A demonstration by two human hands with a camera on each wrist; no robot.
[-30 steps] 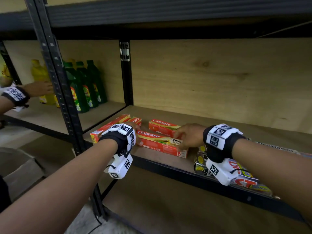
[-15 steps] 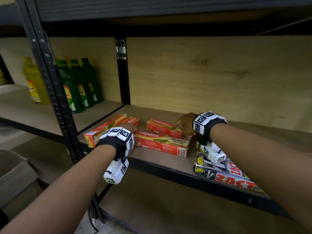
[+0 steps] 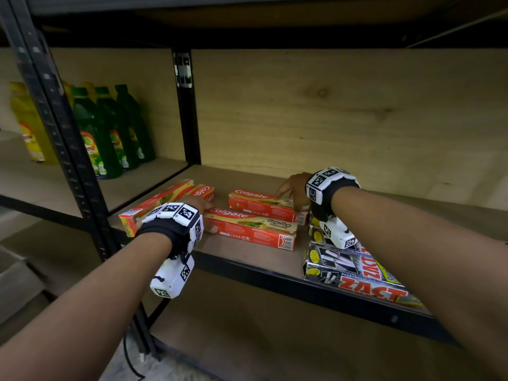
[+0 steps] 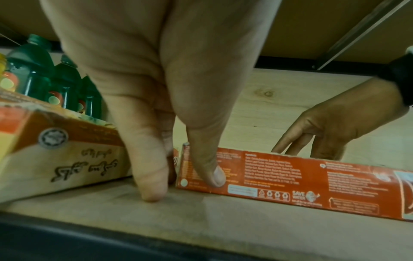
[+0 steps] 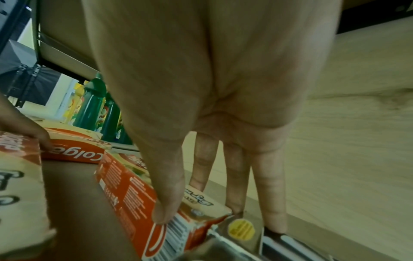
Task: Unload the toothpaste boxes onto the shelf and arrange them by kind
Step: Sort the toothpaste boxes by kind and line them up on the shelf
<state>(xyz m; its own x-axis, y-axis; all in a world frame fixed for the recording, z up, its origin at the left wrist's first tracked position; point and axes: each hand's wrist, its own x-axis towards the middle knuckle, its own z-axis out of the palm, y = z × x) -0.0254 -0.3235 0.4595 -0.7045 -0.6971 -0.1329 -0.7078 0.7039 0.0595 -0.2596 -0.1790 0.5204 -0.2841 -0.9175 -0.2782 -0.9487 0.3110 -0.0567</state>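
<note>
Several red Colgate boxes lie flat on the wooden shelf point(image 3: 247, 259). Two of them point(image 3: 159, 204) sit angled at the left. A front box point(image 3: 253, 229) and a back box point(image 3: 261, 206) lie side by side in the middle. My left hand point(image 3: 203, 214) touches the front box's left end point(image 4: 279, 174): the thumb presses its front face, and straight fingers point(image 4: 149, 176) reach down beside the end. My right hand point(image 3: 294, 192) pinches the back box point(image 5: 132, 194) near its right end, thumb on the near side, fingers point(image 5: 236, 190) behind. Black Zact boxes point(image 3: 357, 273) lie at the right.
Green bottles point(image 3: 110, 136) and yellow bottles point(image 3: 30, 127) stand in the bay to the left, past a black upright post point(image 3: 63, 138). Bare shelf board stretches behind and to the right of the boxes. A shelf board point(image 3: 247, 20) hangs low overhead.
My right hand has moved from the front Colgate box's right end back to the rear Colgate box. My left hand has stayed at the front box's left end. Another person's hand has left the view.
</note>
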